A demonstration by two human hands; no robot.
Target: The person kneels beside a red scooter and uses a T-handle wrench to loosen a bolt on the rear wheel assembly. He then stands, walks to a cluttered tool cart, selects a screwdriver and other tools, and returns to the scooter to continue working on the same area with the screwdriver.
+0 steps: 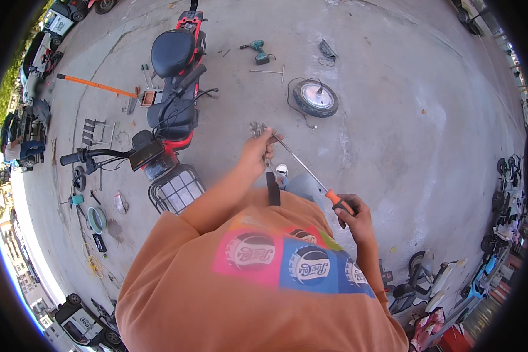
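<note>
My left hand (257, 154) is closed around several metal wrenches (255, 127), whose heads stick out above the fingers. A dark strip (273, 189) shows below that hand; whether it belongs to a tool cannot be made out. My right hand (358, 218) grips a long screwdriver (338, 200) by its orange and black handle. The screwdriver's shaft slants up to the left, and its tip end reaches the fingers of my left hand. Both hands are in front of my body, above the concrete ground.
A red and black electric scooter (179, 111) stands at the left, its wire basket (179, 189) near my left arm. Ahead lie a wheel (316, 97) with a cable, a green cordless drill (259, 53) and a T-shaped wrench (282, 73). An orange-handled jack (99, 85) is beside the scooter.
</note>
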